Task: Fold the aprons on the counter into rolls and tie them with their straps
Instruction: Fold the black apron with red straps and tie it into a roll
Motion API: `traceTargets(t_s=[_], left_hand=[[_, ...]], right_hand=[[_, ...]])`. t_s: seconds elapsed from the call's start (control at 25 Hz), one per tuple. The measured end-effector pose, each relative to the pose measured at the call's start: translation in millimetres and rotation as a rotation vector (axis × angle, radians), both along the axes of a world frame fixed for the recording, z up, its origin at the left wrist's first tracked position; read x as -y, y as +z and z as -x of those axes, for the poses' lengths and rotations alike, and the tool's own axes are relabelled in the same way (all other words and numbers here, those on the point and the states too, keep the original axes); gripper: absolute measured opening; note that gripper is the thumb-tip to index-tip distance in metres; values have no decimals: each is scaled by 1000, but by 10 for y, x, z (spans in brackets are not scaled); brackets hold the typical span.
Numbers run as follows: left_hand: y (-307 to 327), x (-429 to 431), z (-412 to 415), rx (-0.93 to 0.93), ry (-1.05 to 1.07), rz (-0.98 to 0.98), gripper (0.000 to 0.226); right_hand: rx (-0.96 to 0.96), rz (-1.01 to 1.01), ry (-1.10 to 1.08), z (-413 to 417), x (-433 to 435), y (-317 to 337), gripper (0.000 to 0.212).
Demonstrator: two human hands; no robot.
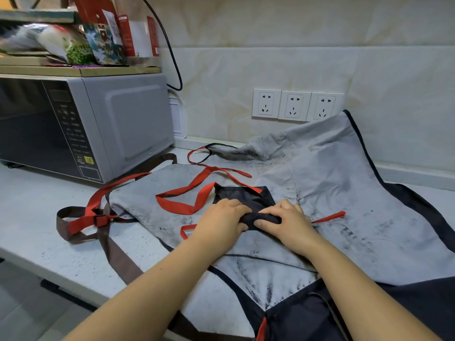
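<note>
A small dark navy apron point(246, 198) lies partly rolled on top of other aprons on the counter. My left hand point(222, 219) and my right hand point(286, 221) both grip its rolled near edge, fingers curled over the dark cloth between them. Its red straps point(187, 193) trail loose to the left and far side, and one red end point(328, 217) sticks out to the right. Beneath lie grey, stained aprons point(344, 193) with dark trim, spread inside-out across the counter.
A grey microwave point(83, 126) stands at the left with packets and a bottle stacked on top. Three wall sockets point(294, 105) sit on the back wall. Brown straps with a buckle point(101, 220) hang near the white counter's front edge point(37, 264).
</note>
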State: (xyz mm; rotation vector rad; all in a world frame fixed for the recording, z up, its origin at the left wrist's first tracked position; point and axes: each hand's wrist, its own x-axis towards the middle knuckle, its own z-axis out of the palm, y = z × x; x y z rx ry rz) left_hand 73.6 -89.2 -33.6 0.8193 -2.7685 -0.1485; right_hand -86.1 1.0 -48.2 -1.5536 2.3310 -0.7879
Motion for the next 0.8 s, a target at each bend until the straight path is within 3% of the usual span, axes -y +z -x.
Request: traceTargets(t_s=[0.12, 0.16, 0.24, 0.48, 0.64, 0.8], left_hand=[[8, 203, 61, -77, 48, -250, 38], [27, 243, 93, -62, 58, -312, 34], [39, 308, 172, 12, 100, -292, 26], [72, 441, 412, 82, 229, 51, 33], [131, 540, 539, 124, 285, -30, 47], [172, 587, 566, 157, 295, -86, 42]], right_hand=[[391, 185, -78, 119, -45, -7, 28], [405, 226, -111, 151, -42, -12, 23], [297, 262, -186, 166, 3, -35, 17], [-23, 112, -242, 118, 122, -111, 38], [-37, 144, -223, 127, 135, -127, 41], [-7, 204, -271, 169, 158, -168, 32]])
